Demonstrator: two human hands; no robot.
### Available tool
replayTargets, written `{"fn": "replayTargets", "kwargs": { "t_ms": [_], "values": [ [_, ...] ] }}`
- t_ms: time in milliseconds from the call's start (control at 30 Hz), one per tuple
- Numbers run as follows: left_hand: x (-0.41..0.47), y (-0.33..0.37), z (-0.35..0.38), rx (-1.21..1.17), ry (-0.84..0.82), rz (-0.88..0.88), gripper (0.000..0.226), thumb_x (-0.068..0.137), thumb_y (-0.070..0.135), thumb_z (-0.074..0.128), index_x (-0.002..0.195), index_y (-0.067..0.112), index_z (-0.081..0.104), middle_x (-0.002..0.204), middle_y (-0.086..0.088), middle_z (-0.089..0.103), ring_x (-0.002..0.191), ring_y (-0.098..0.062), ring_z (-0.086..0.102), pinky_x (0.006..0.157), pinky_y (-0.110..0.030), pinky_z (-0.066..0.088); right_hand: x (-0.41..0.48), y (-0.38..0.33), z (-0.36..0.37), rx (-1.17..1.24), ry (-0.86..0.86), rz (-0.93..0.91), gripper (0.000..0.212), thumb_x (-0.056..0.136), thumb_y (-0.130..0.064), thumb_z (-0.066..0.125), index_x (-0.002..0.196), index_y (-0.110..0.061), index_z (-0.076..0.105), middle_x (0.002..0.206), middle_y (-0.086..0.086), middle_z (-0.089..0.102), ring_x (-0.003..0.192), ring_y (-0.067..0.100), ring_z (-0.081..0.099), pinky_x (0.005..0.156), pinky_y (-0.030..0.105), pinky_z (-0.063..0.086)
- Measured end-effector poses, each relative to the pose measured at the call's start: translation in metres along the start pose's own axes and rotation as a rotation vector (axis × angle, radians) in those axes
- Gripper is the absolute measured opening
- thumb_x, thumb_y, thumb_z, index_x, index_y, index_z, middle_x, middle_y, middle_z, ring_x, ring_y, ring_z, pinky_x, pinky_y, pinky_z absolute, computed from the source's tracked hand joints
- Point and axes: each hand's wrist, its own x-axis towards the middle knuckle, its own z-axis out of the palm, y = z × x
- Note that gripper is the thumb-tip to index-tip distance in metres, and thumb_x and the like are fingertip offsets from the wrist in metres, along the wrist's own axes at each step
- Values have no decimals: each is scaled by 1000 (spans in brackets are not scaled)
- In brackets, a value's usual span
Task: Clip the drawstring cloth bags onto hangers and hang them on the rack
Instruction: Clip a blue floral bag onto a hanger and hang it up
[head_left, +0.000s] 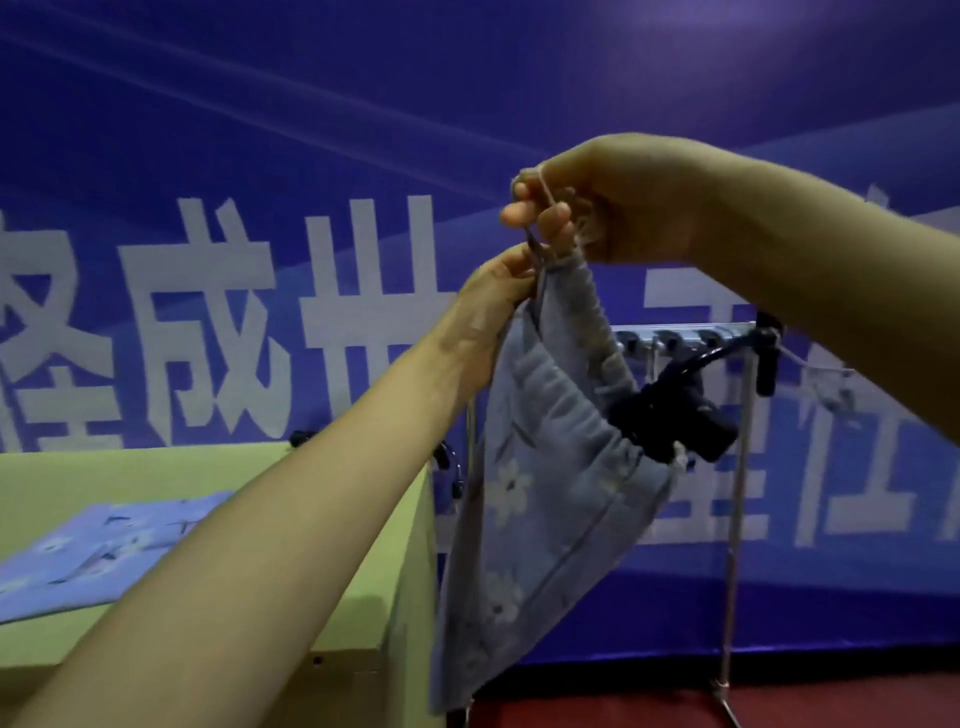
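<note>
A light blue drawstring cloth bag (540, 499) with white flowers hangs in mid-air in front of the rack (737, 467). My left hand (493, 306) pinches the bag's upper left corner. My right hand (587, 208) is above it, fingers curled round the bag's gathered top and its pale drawstring. A black hanger clip (680, 421) grips the bag's right top corner, and the hanger's dark arm runs up toward the rack's top bar (685, 332). Another flowered blue bag (98, 551) lies flat on the green table (332, 613) at the left.
The rack's metal uprights stand on a red floor at the right. More black clips (447, 457) sit by the table's far corner. A pale cord (810, 364) trails from the rack's right end. A blue banner wall (311, 156) fills the background.
</note>
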Motion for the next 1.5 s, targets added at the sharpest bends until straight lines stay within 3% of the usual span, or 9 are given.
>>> {"fn": "replayTargets", "kwargs": {
  "t_ms": [267,400,600,800,967,1067,1233,1400,1500],
  "values": [
    [48,-79,50,-64,68,-95,24,94,2,39,77,14,51,45,6,53,37,-1,51,41,-12,41,-4,41,-44,-387,375,162,29,98,-9,36,73,-5,51,52,5,66,35,8,49,36,10,39],
    [56,-127,54,269,-15,-172,38,91,-4,33,63,17,48,33,9,45,30,1,39,35,-13,31,1,73,-69,-815,540,383,38,97,-10,41,59,-9,47,34,2,49,22,5,41,27,12,31],
    [51,-171,38,496,-111,-565,42,100,38,31,67,17,45,47,2,41,31,-7,41,43,-16,34,16,123,-119,-289,597,555,41,98,-8,28,62,-9,48,54,-1,34,34,6,26,32,14,20],
    [51,-193,9,609,-142,-605,106,59,95,15,113,21,67,118,-6,67,107,-22,61,98,-35,44,42,148,-154,155,772,381,36,95,-2,23,68,-7,46,38,-2,38,27,7,25,30,14,20],
    [70,-203,0,314,-40,-275,87,82,69,7,100,11,70,107,-5,70,101,-15,63,89,-29,44,68,153,-181,310,826,251,37,94,-2,22,64,-9,42,57,-1,31,28,7,25,29,15,19],
    [89,-221,-7,164,-65,-231,83,70,85,23,63,19,73,100,-13,73,96,-29,67,91,-40,50,81,160,-204,312,841,217,35,93,-1,20,66,-11,40,59,-1,30,34,7,24,31,16,18],
    [127,-259,3,1,40,-249,77,75,75,25,30,19,53,44,-5,57,64,-30,55,91,-51,45,93,177,-242,244,824,221,25,88,-9,28,67,-9,41,54,1,41,27,7,23,32,13,15],
    [164,-289,11,-102,217,-361,57,83,69,33,78,17,55,64,-5,55,47,-6,50,52,-22,45,108,206,-281,-655,696,339,5,88,-8,55,85,-5,56,58,5,38,47,15,32,43,25,30],
    [187,-286,22,-176,223,-384,91,93,61,22,131,-20,36,113,-50,46,27,-3,39,33,-15,33,118,224,-302,-748,637,307,7,91,-9,55,86,-5,58,60,6,38,49,16,35,46,27,33]
  ]
}}
